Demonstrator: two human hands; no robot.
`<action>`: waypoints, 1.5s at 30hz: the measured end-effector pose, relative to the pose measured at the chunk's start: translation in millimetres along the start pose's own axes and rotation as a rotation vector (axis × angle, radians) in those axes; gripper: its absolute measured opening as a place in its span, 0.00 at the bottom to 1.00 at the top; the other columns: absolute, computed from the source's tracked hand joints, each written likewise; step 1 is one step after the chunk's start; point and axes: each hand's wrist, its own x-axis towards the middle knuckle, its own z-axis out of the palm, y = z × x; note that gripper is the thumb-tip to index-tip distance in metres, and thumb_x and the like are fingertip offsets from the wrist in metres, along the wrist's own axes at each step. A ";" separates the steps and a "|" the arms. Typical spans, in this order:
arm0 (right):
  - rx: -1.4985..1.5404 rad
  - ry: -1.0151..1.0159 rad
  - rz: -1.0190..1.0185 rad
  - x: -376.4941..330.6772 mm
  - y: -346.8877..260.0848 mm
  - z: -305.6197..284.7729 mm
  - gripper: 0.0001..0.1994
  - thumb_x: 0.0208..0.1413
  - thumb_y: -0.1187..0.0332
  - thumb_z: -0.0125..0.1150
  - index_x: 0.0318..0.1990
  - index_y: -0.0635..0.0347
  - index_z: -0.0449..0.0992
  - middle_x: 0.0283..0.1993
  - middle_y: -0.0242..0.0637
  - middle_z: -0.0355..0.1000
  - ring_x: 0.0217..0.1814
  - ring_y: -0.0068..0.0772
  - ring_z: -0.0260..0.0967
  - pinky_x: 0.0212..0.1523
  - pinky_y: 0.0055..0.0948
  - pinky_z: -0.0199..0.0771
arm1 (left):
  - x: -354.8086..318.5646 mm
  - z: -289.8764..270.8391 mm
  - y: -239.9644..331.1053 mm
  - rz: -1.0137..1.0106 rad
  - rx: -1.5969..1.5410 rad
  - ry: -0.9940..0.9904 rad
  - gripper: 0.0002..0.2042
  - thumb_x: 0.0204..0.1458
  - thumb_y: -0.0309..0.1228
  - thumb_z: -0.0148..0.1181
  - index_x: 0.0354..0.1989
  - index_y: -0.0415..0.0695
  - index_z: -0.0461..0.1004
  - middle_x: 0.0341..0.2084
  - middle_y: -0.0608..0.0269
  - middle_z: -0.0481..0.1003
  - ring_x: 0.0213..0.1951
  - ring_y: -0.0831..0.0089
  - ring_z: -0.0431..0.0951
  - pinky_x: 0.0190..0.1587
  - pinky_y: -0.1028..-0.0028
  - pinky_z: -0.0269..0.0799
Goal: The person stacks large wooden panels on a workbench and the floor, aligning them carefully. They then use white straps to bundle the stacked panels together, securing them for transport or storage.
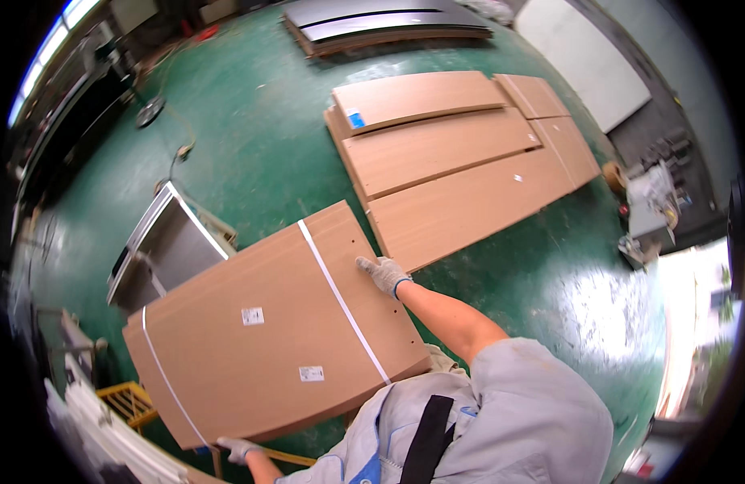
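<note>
A big brown wooden panel stack (259,339), bound by two white straps, lies in front of me at waist height. My right hand (382,273), in a grey glove, rests flat on its top face near the far right edge, fingers spread. At the near left corner, my gloved left hand (238,448) grips the panel's lower edge. Two small white labels sit on the panel's top.
Several brown wooden panels (461,153) lie flat on the green floor beyond. A grey metal cabinet (162,250) stands to the left. More boards (388,24) lie at the far top, a white sheet (586,56) at upper right, a yellow frame (130,402) at lower left.
</note>
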 end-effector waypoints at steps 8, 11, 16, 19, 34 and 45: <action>-0.300 0.233 0.187 -16.8 -31.4 22.3 0.53 0.57 0.21 0.44 0.61 0.72 0.74 0.60 0.62 0.75 0.65 0.56 0.72 0.65 0.44 0.70 | 177.0 28.2 143.4 0.723 0.648 -0.127 0.38 0.65 0.64 0.44 0.50 0.37 0.82 0.46 0.44 0.83 0.44 0.42 0.84 0.46 0.55 0.82; -0.290 0.263 0.189 -22.4 -39.4 25.4 0.51 0.57 0.22 0.46 0.59 0.71 0.76 0.56 0.61 0.77 0.62 0.56 0.75 0.63 0.45 0.72 | 230.0 53.4 180.5 0.824 0.672 -0.418 0.35 0.68 0.60 0.44 0.44 0.35 0.85 0.42 0.49 0.85 0.42 0.43 0.85 0.48 0.50 0.81; -0.334 0.307 0.190 -10.3 -28.1 35.2 0.48 0.57 0.24 0.49 0.56 0.70 0.78 0.54 0.61 0.78 0.60 0.58 0.75 0.61 0.45 0.73 | 255.6 112.9 221.6 0.605 0.342 -0.777 0.40 0.59 0.66 0.52 0.55 0.33 0.78 0.51 0.47 0.81 0.48 0.48 0.82 0.53 0.53 0.78; -0.320 0.304 0.170 -14.1 -35.9 34.5 0.47 0.58 0.25 0.49 0.55 0.69 0.78 0.54 0.61 0.78 0.60 0.58 0.75 0.61 0.45 0.74 | 263.4 136.1 245.1 0.448 0.091 -1.010 0.47 0.54 0.70 0.57 0.61 0.32 0.73 0.55 0.47 0.78 0.52 0.50 0.80 0.55 0.55 0.76; 0.207 -0.077 0.265 55.6 -7.2 0.8 0.47 0.52 0.28 0.64 0.63 0.66 0.77 0.61 0.46 0.77 0.62 0.43 0.74 0.63 0.38 0.70 | 242.1 136.0 238.0 0.427 -0.285 -0.928 0.48 0.55 0.70 0.59 0.63 0.29 0.72 0.57 0.51 0.78 0.52 0.58 0.80 0.57 0.62 0.75; 0.292 0.036 0.137 -17.6 83.7 -129.6 0.50 0.53 0.27 0.61 0.63 0.70 0.75 0.63 0.52 0.75 0.65 0.46 0.71 0.66 0.39 0.66 | 132.1 77.9 247.8 0.501 -0.266 -0.925 0.47 0.55 0.72 0.56 0.64 0.34 0.74 0.60 0.55 0.77 0.54 0.57 0.77 0.62 0.61 0.71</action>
